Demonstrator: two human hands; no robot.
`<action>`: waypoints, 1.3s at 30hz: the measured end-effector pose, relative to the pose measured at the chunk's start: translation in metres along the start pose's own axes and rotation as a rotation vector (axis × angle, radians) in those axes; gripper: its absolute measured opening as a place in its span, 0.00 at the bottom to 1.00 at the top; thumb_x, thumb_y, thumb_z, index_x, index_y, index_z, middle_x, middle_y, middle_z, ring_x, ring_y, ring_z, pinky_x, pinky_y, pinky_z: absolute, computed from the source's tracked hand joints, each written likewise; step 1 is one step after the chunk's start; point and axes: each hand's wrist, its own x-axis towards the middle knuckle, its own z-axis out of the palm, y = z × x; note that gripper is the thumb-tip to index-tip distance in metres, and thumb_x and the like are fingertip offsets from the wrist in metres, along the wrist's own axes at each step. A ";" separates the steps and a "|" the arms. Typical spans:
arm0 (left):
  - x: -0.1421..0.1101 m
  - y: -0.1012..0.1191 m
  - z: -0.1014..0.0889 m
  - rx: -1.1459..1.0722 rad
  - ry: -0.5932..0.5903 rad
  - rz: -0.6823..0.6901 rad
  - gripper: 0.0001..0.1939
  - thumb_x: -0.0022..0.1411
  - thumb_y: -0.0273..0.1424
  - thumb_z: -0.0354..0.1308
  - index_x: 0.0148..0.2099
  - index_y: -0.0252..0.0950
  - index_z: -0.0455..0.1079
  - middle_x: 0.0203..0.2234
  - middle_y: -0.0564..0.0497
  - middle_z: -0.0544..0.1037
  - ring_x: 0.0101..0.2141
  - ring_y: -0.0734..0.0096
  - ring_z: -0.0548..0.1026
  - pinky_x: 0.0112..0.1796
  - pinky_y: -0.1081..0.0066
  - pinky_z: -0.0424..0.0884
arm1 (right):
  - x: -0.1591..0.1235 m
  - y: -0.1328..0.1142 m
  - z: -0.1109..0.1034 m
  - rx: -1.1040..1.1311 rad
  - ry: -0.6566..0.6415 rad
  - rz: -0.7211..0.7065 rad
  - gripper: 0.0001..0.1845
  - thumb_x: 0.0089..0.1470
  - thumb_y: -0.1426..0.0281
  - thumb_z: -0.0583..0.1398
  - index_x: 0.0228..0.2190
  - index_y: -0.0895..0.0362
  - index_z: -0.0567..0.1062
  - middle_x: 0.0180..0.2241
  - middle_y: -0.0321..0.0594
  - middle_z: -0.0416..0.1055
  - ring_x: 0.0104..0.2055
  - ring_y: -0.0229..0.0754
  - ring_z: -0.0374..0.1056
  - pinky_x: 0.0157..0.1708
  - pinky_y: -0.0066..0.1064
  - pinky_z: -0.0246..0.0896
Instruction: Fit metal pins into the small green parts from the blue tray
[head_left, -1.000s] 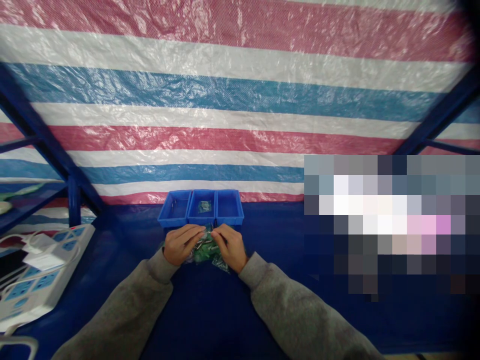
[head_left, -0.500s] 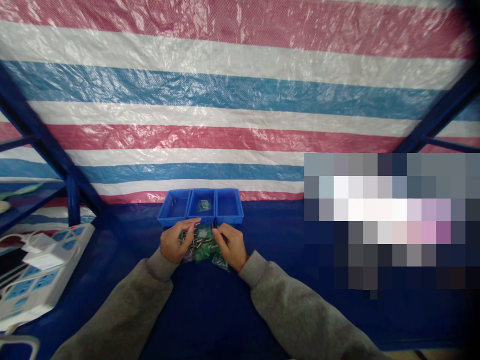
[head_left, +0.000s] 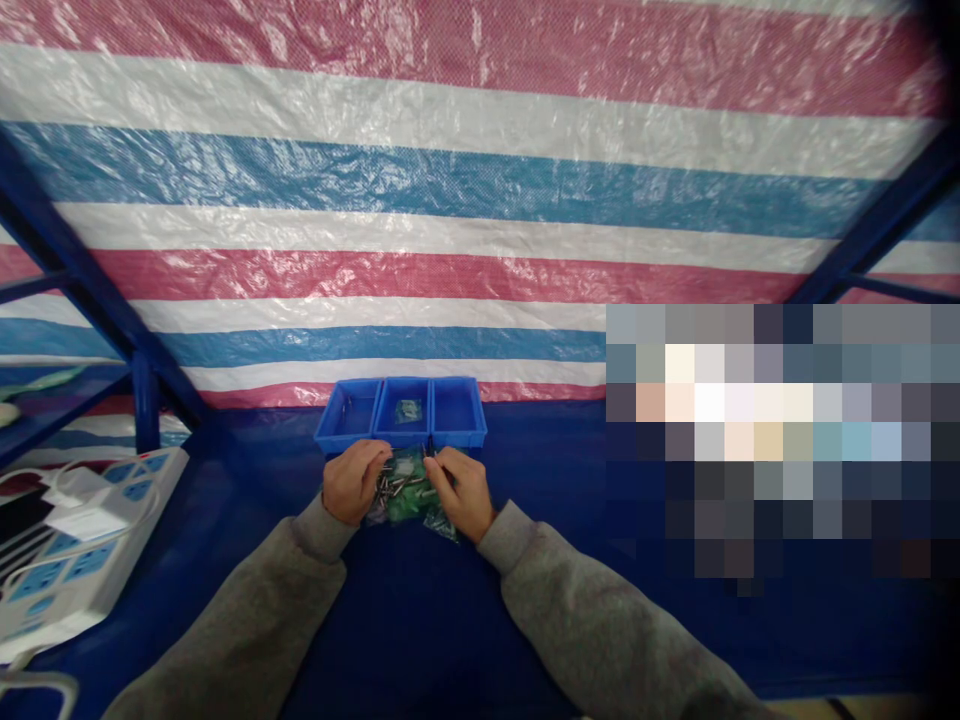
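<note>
My left hand (head_left: pixel 351 484) is at the left side of a small heap, fingers curled together; whatever they hold is too small to make out. Opposite it, my right hand (head_left: pixel 463 492) pinches a thin dark piece (head_left: pixel 429 450) between thumb and forefinger. Between the hands lie loose, slim metal pieces (head_left: pixel 394 486), perhaps screws, on clear and green plastic bags (head_left: pixel 412 503). Just beyond stand three joined blue bins: a left bin (head_left: pixel 350 412) with a few tiny pieces, a middle bin (head_left: pixel 390 425) holding a small clear packet (head_left: pixel 409 410), and a right bin (head_left: pixel 456 410).
A white power strip (head_left: pixel 97 560) with plugs and cables lies on the blue tabletop (head_left: pixel 420 630) at left. Blue frame posts (head_left: pixel 142 400) rise at the side. Striped plastic sheeting (head_left: pixel 390 230) hangs behind the bins. A blurred-out patch covers the right side.
My left hand's fingers, stretched out toward the bins before, have curled in, and the hand has turned slightly. My right hand stays in place with the thin dark piece.
</note>
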 end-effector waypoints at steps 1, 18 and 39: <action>0.000 -0.002 0.001 0.008 0.024 0.027 0.10 0.64 0.29 0.48 0.38 0.34 0.71 0.30 0.48 0.78 0.33 0.72 0.76 0.39 0.72 0.72 | 0.000 0.000 0.000 -0.002 0.002 0.004 0.19 0.60 0.66 0.50 0.20 0.57 0.66 0.20 0.35 0.60 0.23 0.34 0.57 0.26 0.27 0.52; 0.002 0.000 0.000 -0.028 -0.055 0.083 0.09 0.62 0.32 0.53 0.39 0.37 0.73 0.30 0.52 0.80 0.29 0.74 0.77 0.35 0.75 0.73 | 0.002 -0.005 -0.003 0.100 0.067 0.034 0.12 0.59 0.68 0.51 0.33 0.57 0.73 0.28 0.40 0.69 0.29 0.38 0.64 0.32 0.29 0.60; -0.002 -0.001 0.003 -0.040 -0.181 0.018 0.12 0.65 0.32 0.45 0.42 0.34 0.69 0.33 0.49 0.79 0.33 0.72 0.77 0.37 0.75 0.72 | 0.001 -0.001 -0.001 0.107 0.003 0.003 0.10 0.58 0.69 0.54 0.38 0.57 0.74 0.28 0.39 0.70 0.29 0.37 0.65 0.32 0.29 0.61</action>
